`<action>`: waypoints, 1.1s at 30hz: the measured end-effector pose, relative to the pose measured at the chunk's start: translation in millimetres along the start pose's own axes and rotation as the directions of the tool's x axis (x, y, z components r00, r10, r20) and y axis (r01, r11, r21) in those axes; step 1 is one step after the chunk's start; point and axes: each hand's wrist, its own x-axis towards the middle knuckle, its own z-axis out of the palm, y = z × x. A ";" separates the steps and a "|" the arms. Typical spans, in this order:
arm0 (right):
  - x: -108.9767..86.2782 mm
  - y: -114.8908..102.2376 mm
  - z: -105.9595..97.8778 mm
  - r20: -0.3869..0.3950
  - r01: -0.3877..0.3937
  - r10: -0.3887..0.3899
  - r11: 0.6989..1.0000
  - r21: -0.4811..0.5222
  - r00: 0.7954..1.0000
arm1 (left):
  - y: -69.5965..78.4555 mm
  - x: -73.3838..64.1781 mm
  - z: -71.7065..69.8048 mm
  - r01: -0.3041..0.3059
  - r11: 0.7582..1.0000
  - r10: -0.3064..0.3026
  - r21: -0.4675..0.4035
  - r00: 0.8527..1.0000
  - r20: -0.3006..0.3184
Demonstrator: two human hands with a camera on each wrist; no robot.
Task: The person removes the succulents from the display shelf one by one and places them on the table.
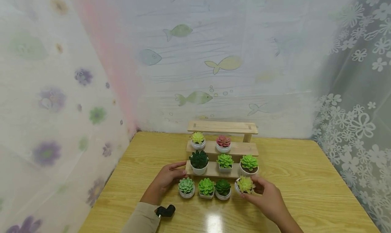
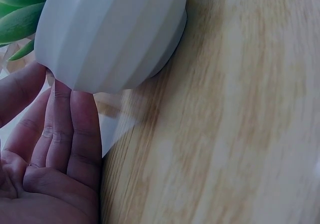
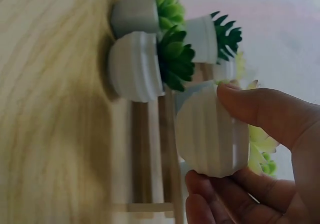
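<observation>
In the head view, my right hand (image 1: 268, 195) pinches a white ribbed pot with a yellow-green succulent (image 1: 245, 184) between thumb and fingers, just in front of the lowest step. The right wrist view shows this pot (image 3: 212, 131) tilted in the grip, clear of the table. My left hand (image 1: 166, 176) holds the left end of the tiered wooden plant stand (image 1: 213, 172), thumb and fingers at the lowest step's edge. Close before it in the left wrist view is a white fluted pot (image 2: 115, 33), which partly hides the fingertips (image 2: 85, 103).
On the lowest step stand a dark green succulent (image 1: 199, 161) and two bright green ones; the middle step bears a yellow-green (image 1: 198, 138) and a red succulent (image 1: 223, 141). In front on the table (image 1: 305, 185) are a pale green (image 1: 186, 186), a bright green (image 1: 206, 187) and a dark green succulent (image 1: 223, 188).
</observation>
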 end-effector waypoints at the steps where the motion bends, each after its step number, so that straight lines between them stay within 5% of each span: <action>1: 0.3 2.2 1.0 -0.002 0.003 -0.003 1.000 -0.004 1.000 | 0.1 0.1 0.2 -0.001 1.000 0.001 0.001 1.000 0.001; 16: 14.6 34.7 19.1 0.010 -0.053 0.053 0.999 -0.009 0.999 | 1.8 2.0 1.6 -0.006 1.000 0.006 -0.005 1.000 0.000; 33: 16.5 35.9 29.9 0.011 -0.067 0.067 0.998 0.005 0.998 | 4.2 5.5 2.9 -0.018 0.996 0.019 0.083 1.000 -0.009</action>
